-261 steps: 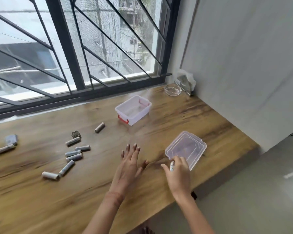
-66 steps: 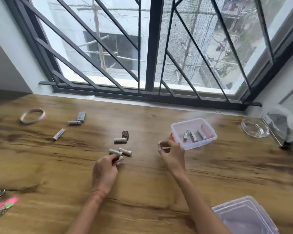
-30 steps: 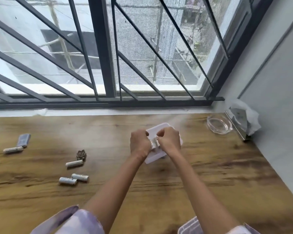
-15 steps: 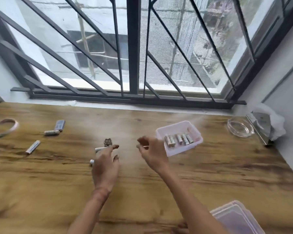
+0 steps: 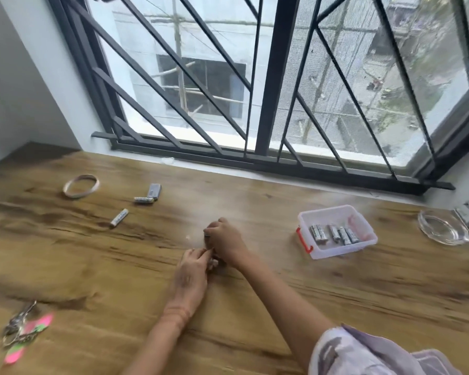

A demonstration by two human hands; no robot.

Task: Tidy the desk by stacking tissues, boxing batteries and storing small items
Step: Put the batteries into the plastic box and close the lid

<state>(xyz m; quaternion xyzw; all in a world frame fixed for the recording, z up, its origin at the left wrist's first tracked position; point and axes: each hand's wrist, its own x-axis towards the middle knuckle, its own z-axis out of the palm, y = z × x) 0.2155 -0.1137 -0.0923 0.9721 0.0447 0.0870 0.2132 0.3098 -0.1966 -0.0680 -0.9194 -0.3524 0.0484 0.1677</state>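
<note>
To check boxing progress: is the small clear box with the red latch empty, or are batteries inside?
Not empty: several batteries lie side by side on the bottom of the lidless clear box.

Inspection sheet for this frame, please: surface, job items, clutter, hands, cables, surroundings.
Surface: wooden desk, grained, set under a window.
Job's things: clear box with a red latch, lid off, holds several boxed batteries; loose batteries lie well to its left.
Clutter: pale ring, small grey item, keys with a pink tag, glass ashtray.
Hands: left hand pinches a battery at desk centre; right hand is curled next to it, its contents hidden.
Cables: nothing seen.
Surroundings: barred window, white wall.
</note>
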